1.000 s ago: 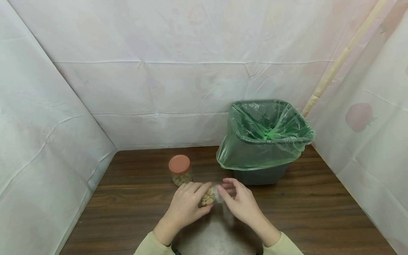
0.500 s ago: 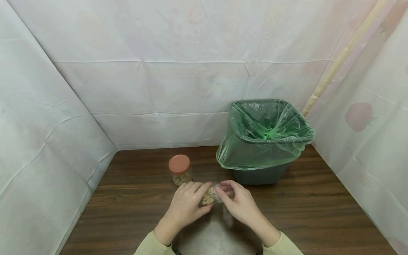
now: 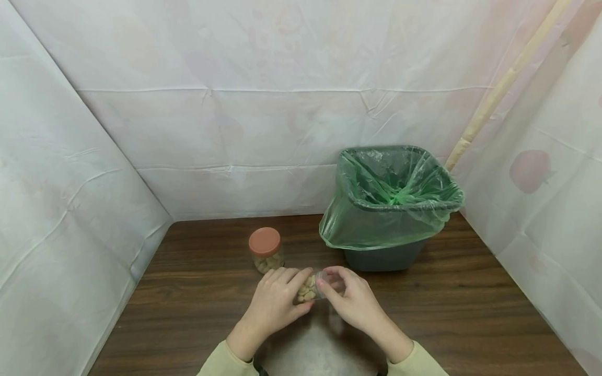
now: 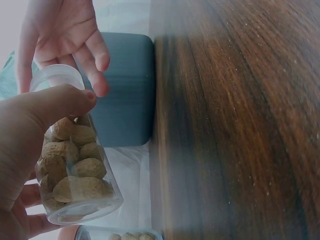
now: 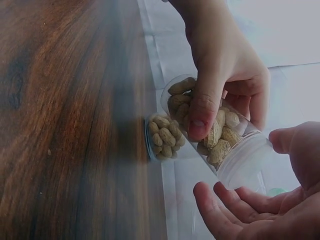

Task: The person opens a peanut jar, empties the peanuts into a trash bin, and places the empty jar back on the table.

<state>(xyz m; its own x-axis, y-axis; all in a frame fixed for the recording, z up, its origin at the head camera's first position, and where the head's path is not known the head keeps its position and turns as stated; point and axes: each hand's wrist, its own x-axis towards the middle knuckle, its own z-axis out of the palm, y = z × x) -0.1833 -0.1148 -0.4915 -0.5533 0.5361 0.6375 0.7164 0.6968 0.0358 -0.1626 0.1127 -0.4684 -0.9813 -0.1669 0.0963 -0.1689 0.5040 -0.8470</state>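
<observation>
A small clear jar [image 4: 75,165] of unshelled peanuts is held on its side above the table. My left hand [image 3: 277,297] grips its body, the thumb [image 5: 204,107] lying along one side. On the jar's mouth sits a clear, whitish lid [image 5: 245,160]. Around that lid is my right hand [image 3: 355,300], thumb at one edge and fingertips near the opposite edge; the outer fingers [image 4: 97,55] are spread away from it. Just beyond the left hand, a second peanut jar [image 3: 268,262] with an orange-pink lid [image 3: 264,241] stands upright.
A dark grey bin [image 3: 383,258] lined with a green plastic bag [image 3: 376,230] stands at the back right of the wooden table [image 3: 202,297]. White patterned sheets [image 3: 235,130] hang behind and on both sides. A pale pole [image 3: 498,94] leans at the right.
My right thumb has shifted slightly left and down along the lid, and the right fingers have moved a little with it. The left hand and its jar have stayed in place.
</observation>
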